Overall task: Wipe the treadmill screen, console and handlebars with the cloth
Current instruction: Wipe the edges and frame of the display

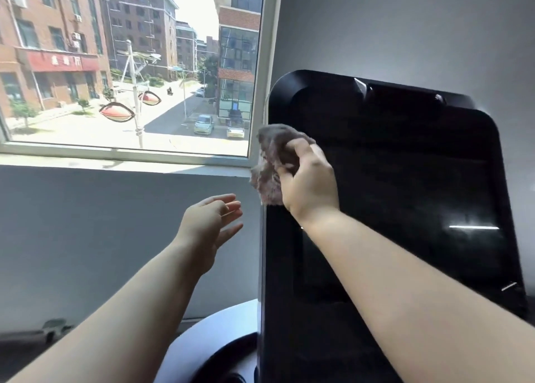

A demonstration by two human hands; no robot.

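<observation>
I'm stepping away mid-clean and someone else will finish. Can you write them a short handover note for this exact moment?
Right hand: grips the bunched cloth, which is pressed at the upper left edge of the treadmill screen.
Left hand: open and holding nothing, in the air left of the screen, not touching it.
Done: wiping is under way at the screen's left edge; how much is already clean cannot be told.
Left: the rest of the screen, then the console and handlebars.

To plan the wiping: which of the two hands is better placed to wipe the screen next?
The right hand: it grips the cloth at the left edge of the screen. The left hand is open, beside the screen, and holds nothing.
</observation>
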